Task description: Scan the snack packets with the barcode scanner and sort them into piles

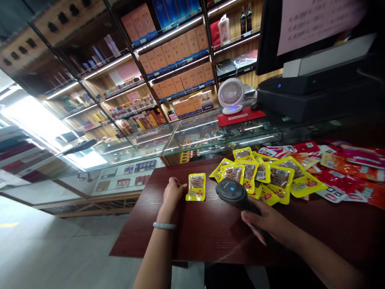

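My right hand (266, 220) is wrapped around the handle of a black barcode scanner (231, 191). Its head, with a small blue light on top, is tilted towards the left above the table. On the dark red table my left hand (173, 190) rests with its fingers curled, the thumb close beside the left edge of a single yellow snack packet (196, 187). That packet lies flat, its brown contents showing through a clear window. Whether the thumb touches it I cannot tell. Behind the scanner lies a pile of similar yellow packets (281, 178).
Red and orange packets (337, 180) heap at the right of the wooden table (207, 233). Behind it are a glass display counter (168, 138), a white fan (231, 95) on a red mat (240, 116), and a monitor (270, 40). Shelves of boxes (177, 50) line the wall.
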`<state>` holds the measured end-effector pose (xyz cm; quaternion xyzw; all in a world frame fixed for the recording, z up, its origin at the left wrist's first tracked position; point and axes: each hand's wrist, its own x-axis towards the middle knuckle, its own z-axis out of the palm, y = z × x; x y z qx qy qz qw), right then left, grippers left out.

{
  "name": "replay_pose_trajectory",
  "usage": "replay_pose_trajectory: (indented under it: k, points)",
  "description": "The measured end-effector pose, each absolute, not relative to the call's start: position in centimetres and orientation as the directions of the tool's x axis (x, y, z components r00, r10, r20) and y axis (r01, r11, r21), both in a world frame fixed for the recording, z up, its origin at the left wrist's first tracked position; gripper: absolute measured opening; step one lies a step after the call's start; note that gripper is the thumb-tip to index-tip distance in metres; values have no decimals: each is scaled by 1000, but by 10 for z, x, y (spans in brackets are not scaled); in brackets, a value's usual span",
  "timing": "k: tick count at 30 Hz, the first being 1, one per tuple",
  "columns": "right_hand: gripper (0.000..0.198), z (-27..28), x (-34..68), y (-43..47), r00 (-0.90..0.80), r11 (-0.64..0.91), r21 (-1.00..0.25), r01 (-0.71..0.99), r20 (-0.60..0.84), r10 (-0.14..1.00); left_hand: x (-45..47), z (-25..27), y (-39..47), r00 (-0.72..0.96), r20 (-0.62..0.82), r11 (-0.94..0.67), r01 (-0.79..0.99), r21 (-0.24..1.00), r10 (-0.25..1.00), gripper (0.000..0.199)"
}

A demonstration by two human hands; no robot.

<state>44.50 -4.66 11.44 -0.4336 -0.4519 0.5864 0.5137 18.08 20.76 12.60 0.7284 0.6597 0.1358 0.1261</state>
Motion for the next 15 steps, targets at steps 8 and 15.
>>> replay_pose_trajectory:
  k: [8, 15]
  points:
    - [47, 111, 451, -49, -69, -64, -960, -274, -47, 997, 244, 139, 167, 270, -36, -268, 962, 45, 962, 70]
    - [52, 106, 457, -56, -70, -79, -957, -278, -62, 996, 259, 131, 157, 348, -85, -319, 916, 242, 934, 28]
